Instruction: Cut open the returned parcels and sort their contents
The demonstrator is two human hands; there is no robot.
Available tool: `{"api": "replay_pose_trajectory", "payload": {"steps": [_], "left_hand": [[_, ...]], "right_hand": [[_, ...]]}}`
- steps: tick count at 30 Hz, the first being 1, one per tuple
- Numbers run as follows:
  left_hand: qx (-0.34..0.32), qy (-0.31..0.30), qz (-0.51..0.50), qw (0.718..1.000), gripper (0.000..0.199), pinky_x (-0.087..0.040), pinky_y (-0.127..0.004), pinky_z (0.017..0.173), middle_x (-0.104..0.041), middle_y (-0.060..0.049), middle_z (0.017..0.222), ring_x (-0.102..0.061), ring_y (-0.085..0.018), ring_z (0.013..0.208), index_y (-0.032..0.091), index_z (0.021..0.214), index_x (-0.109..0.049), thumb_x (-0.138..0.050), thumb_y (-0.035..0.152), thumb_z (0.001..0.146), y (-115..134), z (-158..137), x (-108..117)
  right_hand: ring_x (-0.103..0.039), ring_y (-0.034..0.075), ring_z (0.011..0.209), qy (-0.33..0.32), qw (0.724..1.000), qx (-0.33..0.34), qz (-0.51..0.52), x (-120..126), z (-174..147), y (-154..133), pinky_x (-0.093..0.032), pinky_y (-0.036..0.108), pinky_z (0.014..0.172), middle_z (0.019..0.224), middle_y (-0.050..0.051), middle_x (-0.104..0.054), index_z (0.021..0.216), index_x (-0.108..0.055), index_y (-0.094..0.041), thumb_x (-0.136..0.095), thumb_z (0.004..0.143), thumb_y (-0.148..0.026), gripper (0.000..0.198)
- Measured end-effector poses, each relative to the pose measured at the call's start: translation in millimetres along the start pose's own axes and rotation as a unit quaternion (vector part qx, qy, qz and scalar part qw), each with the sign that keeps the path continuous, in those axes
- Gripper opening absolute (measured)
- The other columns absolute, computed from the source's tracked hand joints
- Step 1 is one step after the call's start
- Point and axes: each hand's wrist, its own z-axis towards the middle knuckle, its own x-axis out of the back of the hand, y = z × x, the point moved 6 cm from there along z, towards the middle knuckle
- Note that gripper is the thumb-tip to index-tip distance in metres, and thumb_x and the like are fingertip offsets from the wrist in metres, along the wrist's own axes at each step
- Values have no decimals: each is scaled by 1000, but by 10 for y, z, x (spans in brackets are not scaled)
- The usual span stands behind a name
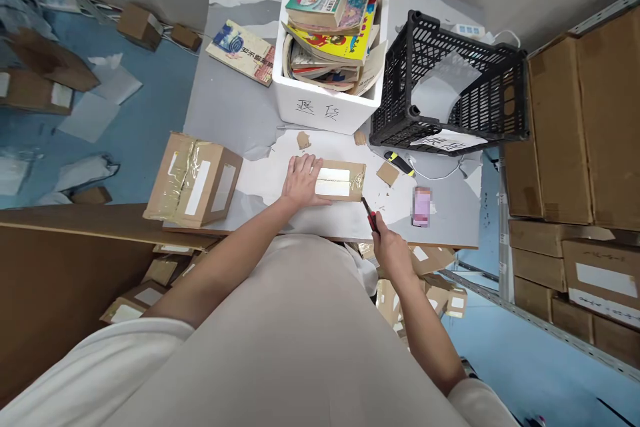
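Observation:
A small flat cardboard box (356, 180) with white labels and clear tape lies on the table, right in front of me. My left hand (301, 181) holds its left end, fingers over the top and thumb along the near edge. In my right hand (391, 248) is a knife (371, 215) with a red and black handle. Its dark tip meets the box's near right corner, or comes very close to it. Scraps of cardboard (387, 173) and a yellow and black box cutter (399, 163) lie to the right of the box.
Behind the box stand a white foam bin (327, 111) full of books and a black plastic crate (450, 123). A book (241, 53) lies at back left, a larger taped carton (183, 177) at left. A phone (421, 207) rests near the right edge. Shelved cartons (560, 127) flank the table.

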Motion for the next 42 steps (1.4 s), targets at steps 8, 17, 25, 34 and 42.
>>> {"api": "replay_pose_trajectory", "payload": {"steps": [8, 17, 25, 34, 42], "left_hand": [[-25, 14, 37, 999, 91, -4, -58, 113, -26, -22, 151, -16, -38, 142, 11, 142, -34, -52, 69, 74, -22, -23, 10], [-36, 7, 51, 998, 46, -20, -51, 113, -52, -15, 134, -42, -29, 129, 19, 131, -50, -41, 40, 92, 231, -325, -126], [-31, 3, 14, 999, 41, -28, -54, 110, -56, -15, 132, -41, -27, 134, 18, 128, -52, -34, 34, 95, 170, -534, -367], [-13, -4, -17, 1000, 38, -41, -45, 103, -65, -11, 119, -55, -23, 121, 18, 114, -62, -36, 37, 93, 83, -410, -388], [11, 20, 32, 999, 36, -35, -43, 105, -59, -12, 126, -47, -23, 127, 19, 114, -60, -36, 37, 94, 150, -440, -375]], "right_hand": [[-61, 24, 87, 87, 990, -79, 72, -660, 666, 526, -45, 36, 81, 108, 15, -53, 152, -13, -21, -30, 91, -18, 63], [-48, 29, 105, 89, 985, -66, 130, -1306, 1392, 375, -42, 45, 88, 119, 20, -41, 150, -17, -16, -36, 90, -24, 63], [-34, 34, 124, 259, 949, 98, 152, -317, 1292, 170, -32, 53, 99, 134, 22, -36, 149, -20, -14, -35, 93, -37, 63], [-33, 33, 131, 161, 905, 387, -74, 191, 1508, -802, -19, 53, 107, 146, 21, -35, 146, -29, -14, -43, 92, -24, 56], [-61, 24, 90, 69, 924, 376, 4, 696, 1882, -755, -41, 31, 76, 98, 12, -68, 113, -61, -17, -32, 96, -50, 47]]}}
